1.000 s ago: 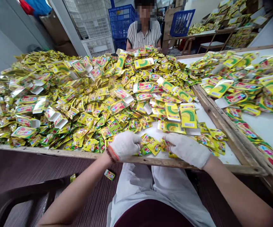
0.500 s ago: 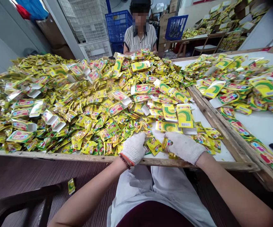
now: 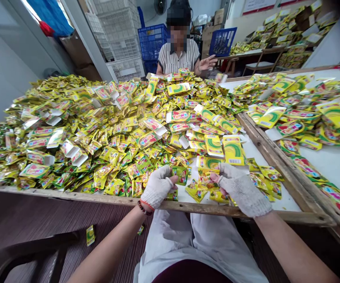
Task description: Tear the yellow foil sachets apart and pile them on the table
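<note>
A person in white knit gloves sits at a wooden-rimmed table point(image 3: 78, 195), hands at lower centre of the frame. The left hand point(image 3: 157, 188) is curled, thumb and fingers pinching a green sachet point(image 3: 181, 173). The right hand point(image 3: 242, 190), just beside it, is half closed around a small stack of sachets point(image 3: 205, 177) just above the table's near edge. A heap of yellow sachets point(image 3: 84, 125) covers the table behind. At top centre, a seated person point(image 3: 178, 59) lifts an open hand point(image 3: 208, 62)
</note>
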The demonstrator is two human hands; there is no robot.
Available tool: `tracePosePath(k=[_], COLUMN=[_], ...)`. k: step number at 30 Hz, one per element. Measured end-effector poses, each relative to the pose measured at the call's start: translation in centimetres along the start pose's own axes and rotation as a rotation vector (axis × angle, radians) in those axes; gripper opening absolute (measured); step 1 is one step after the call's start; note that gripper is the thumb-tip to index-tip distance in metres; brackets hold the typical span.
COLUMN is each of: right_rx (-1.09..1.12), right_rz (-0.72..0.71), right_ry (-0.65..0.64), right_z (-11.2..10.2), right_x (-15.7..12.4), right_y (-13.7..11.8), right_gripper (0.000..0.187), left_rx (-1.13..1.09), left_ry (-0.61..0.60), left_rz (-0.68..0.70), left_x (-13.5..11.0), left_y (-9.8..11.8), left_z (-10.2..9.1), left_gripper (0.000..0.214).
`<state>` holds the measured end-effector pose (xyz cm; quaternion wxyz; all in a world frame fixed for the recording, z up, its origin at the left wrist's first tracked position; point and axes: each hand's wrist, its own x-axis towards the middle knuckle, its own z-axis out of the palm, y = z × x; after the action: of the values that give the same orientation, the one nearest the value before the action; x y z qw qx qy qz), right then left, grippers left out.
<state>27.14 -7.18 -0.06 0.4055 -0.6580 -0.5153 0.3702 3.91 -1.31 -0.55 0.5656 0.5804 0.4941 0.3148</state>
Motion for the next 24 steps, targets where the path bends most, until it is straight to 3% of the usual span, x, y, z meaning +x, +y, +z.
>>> tracePosePath(k=[3, 7, 12, 16, 18, 20, 22, 24], right_rx=[0.126, -0.029, -0.091, 0.043, 0.087, 0.080, 0.030, -0.012], right_rz=[0.036, -0.109, -0.187, -0.125, -0.118, -0.107, -0.069, -0.011], right_ry=[-0.077, -0.029, 0.058, -0.096, -0.167, -0.108, -0.023, 0.011], right_z=[2.1, 3.6, 3.6, 3.3, 3.3, 3.2, 3.2, 3.3], right_x=[0.0, 0.7, 1.3, 1.4, 1.6, 2.0, 2.3, 2.4], right_y=[-1.3, -1.4, 0.1, 0.5, 0.3, 0.2, 0.0, -0.2], right_gripper=[0.028, 0.026, 0.023, 0.043, 0.041, 0.037, 0.036, 0.036], left_rx=[-0.249, -0.329, -0.250, -0.177, 0.015, 0.367, 0.784, 1.130], left_ry=[-0.077, -0.138, -0.169, -0.251, -0.252, -0.113, 0.138, 0.384], left_rz=[-0.085, -0.106, -0.011, 0.082, 0.171, 0.325, 0.466, 0.457], left_x=[-0.6, -1.1, -0.7, -0.2, 0.4, 1.6, 3.7, 6.2], left_y=[0.3, 0.7, 0.7, 0.7, 1.2, 2.3, 3.7, 5.0], left_z=[0.9, 1.9, 2.0, 2.4, 2.2, 1.2, -0.7, -3.3], left_gripper=[0.042, 0.044, 0.045, 0.045, 0.040, 0.034, 0.026, 0.027])
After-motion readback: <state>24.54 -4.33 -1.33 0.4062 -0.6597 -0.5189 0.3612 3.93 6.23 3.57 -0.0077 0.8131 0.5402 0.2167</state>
